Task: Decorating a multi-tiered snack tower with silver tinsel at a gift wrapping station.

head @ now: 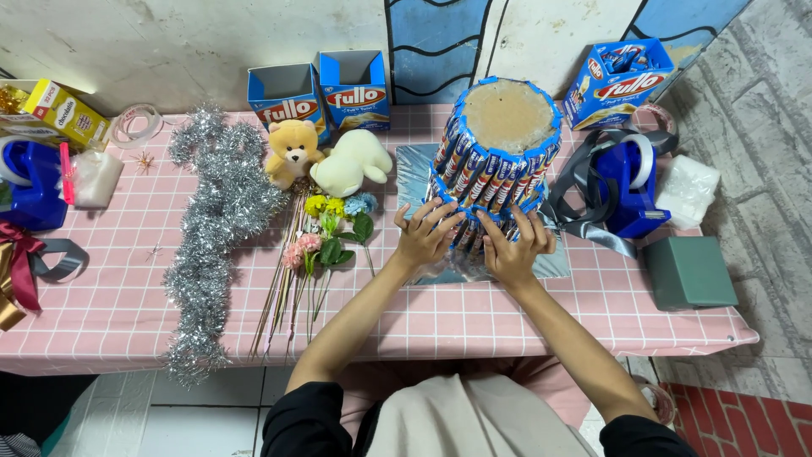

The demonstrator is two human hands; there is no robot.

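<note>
A round two-tier tower (495,152) of blue snack sticks stands on a silver board (414,173) on the pink checked table (110,305); its top is a bare brown cardboard disc. My left hand (425,237) and my right hand (516,245) press side by side against the lower tier's near side, fingers spread over the sticks. Neither hand grips a separate thing.
Silver tinsel (211,228), artificial flowers on sticks (326,237), a tan teddy (292,151) and a white plush (353,161) lie left of the tower. Blue snack boxes (321,93) line the back. A blue tape dispenser (630,186), grey ribbon and a green box (689,271) are right.
</note>
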